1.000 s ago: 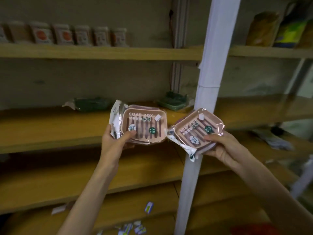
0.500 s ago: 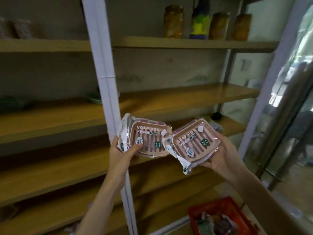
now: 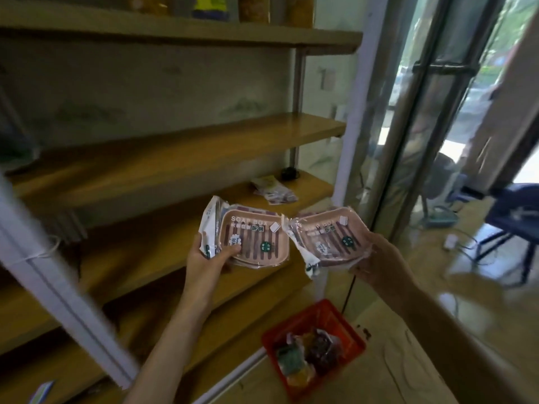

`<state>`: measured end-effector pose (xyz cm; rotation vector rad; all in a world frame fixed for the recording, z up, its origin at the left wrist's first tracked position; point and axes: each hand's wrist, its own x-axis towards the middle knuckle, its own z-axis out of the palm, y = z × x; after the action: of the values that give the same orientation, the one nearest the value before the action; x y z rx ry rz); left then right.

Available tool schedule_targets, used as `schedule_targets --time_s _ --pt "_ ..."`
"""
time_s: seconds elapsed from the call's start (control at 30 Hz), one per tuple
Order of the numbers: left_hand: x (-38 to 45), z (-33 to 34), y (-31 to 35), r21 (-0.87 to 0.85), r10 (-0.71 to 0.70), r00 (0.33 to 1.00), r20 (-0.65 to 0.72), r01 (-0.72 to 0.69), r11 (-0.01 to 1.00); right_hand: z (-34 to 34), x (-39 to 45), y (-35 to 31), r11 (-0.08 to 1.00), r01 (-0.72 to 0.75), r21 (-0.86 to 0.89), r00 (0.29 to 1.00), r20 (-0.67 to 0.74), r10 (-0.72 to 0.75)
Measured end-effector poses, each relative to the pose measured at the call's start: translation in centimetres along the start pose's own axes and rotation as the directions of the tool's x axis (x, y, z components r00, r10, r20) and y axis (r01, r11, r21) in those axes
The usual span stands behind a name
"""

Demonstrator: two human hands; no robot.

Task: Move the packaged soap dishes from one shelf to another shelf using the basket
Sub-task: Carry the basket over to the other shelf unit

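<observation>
My left hand (image 3: 207,259) grips a pink packaged soap dish (image 3: 254,237) marked SOAP BOX by its left edge, thumb on top. My right hand (image 3: 379,259) holds a second pink packaged soap dish (image 3: 326,237) from its right side, tilted toward me. Both packs hang side by side in front of the wooden shelves (image 3: 180,158), their wrappers nearly touching. Below them on the floor stands a red basket (image 3: 347,325) with several wrapped soap dishes of other colours inside.
A white upright post (image 3: 49,284) crosses the lower left. A few small packets (image 3: 274,189) lie on a shelf at the back right. Jars stand on the top shelf (image 3: 204,33). A glass door (image 3: 437,126) and a dark chair (image 3: 513,217) are to the right.
My view has swung right and down: the white post slid to the left and the red basket came fully into sight. Both hands kept their soap dishes, moving right together.
</observation>
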<state>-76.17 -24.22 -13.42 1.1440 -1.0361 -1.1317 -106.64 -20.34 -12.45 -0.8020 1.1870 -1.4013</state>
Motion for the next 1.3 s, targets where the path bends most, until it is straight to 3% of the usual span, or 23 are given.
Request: schedule_targets --time_s 0.1,0.5,0.83,1.1,1.3 --pt "2.1 4.0 -2.0 0.002 -0.045 0.999 0.017 0.045 0.999 -3.3 3.2 0.1 0.996 -0.084 -0.021 0.992 -0.093 0.082" --pt "11.3 15.2 -10.0 -0.075 -0.187 0.977 -0.1 0.18 0.981 -10.5 19.8 -0.2 0.959 -0.268 -0.094 0.958 -0.131 0.255" --pt "14.4 19.8 -17.7 -0.12 -0.394 0.897 -0.201 0.376 0.919 -14.8 27.9 3.5 0.922 -0.327 -0.208 0.944 -0.02 0.33" --pt "11.6 24.7 -23.1 -0.143 -0.51 0.815 -0.275 0.49 0.86 -19.8 31.6 7.0 0.858 -0.36 -0.367 0.88 0.172 0.442" --pt "9.8 26.7 -32.6 -0.13 -0.581 0.769 -0.267 0.569 0.812 -24.6 34.4 14.9 0.806 -0.473 -0.355 0.837 0.106 0.537"
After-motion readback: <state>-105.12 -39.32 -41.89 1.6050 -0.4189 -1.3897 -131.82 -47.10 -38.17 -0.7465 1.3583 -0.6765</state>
